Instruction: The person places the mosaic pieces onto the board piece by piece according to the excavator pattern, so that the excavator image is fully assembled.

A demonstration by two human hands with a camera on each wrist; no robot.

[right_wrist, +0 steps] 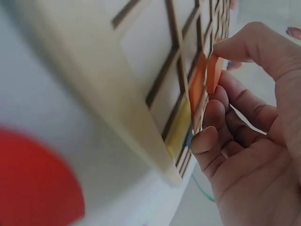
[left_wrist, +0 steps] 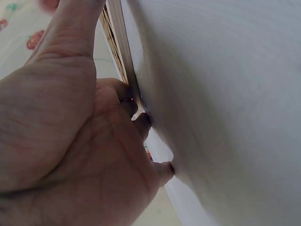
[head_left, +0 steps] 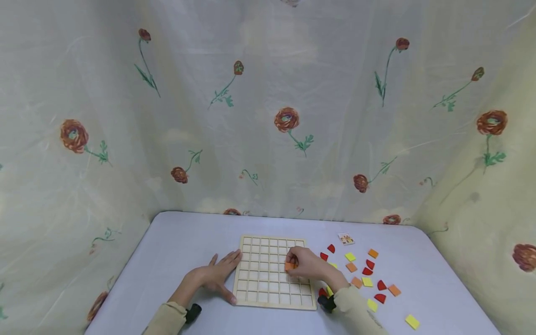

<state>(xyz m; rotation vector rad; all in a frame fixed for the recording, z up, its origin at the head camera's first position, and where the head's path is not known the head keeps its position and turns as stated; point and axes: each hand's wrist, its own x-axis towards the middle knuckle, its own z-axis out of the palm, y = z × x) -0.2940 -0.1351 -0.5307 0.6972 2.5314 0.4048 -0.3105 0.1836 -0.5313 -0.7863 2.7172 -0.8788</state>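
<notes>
A wooden grid board (head_left: 276, 305) with square cells lies flat on the table. At its left edge my left hand (head_left: 218, 278) rests with fingers and thumb spread, steadying no other thing; its fingertips meet the board's side in the left wrist view. Over the board's right part, my right hand (head_left: 309, 264) pinches an orange square tile (right_wrist: 214, 75) between thumb and fingers. Close beside that tile, another orange tile (right_wrist: 196, 87) sits in a cell. A yellow tile (right_wrist: 178, 125) and a bit of blue (right_wrist: 187, 137) show farther along the same side, partly behind the fingers.
Right of the board lie scattered loose pieces: red quarter-circles (head_left: 380, 298), orange squares (head_left: 394, 290) and yellow squares (head_left: 412, 321). A small picture card (head_left: 346, 239) lies behind them. Flowered curtains (head_left: 259, 139) hang behind the white table (head_left: 184, 242) and along both sides.
</notes>
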